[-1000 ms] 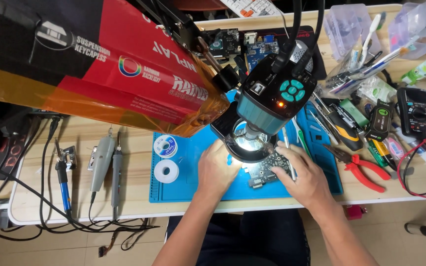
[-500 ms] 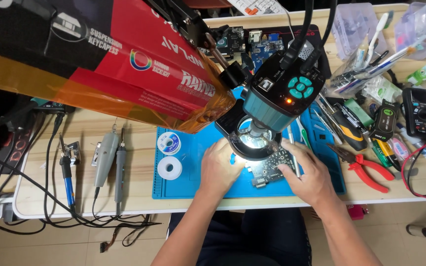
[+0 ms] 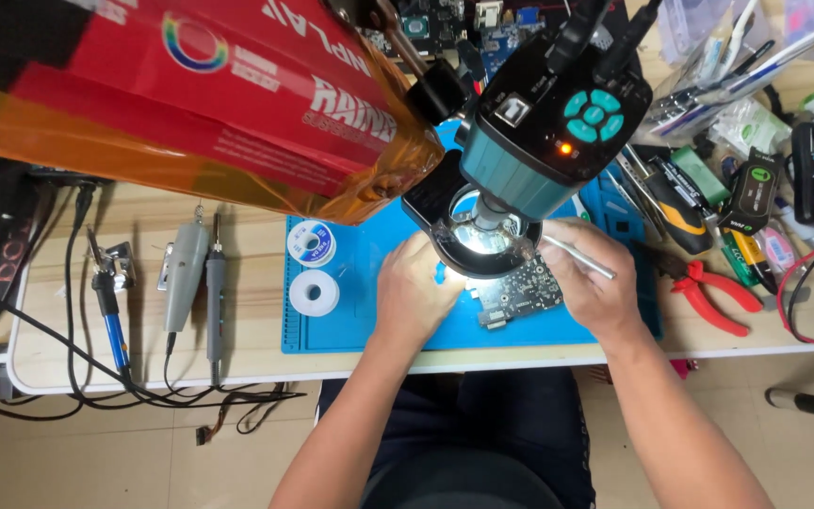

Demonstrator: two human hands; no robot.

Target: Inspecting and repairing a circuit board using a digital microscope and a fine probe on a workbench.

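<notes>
Right hand [image 3: 594,283] curled shut around slim metal tool [image 3: 577,258]; tool long axis runs right-to-left, slightly upward, tip aimed under microscope ring light [image 3: 485,247]. Left hand [image 3: 416,294] loosely curled, palm down on blue mat [image 3: 360,320], fingertips at left edge of circuit board [image 3: 520,297] (grip on it hidden by lens). Board lies flat on mat between both hands, partly under ring light. Forearms angle inward from table edge

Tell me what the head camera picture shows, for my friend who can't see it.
A person's left hand and right hand work on a small dark circuit board lying on a blue rubber mat, under a teal and black microscope camera with a lit ring light. The right hand holds a thin silver metal tool. Red-handled pliers lie to the right.
</notes>
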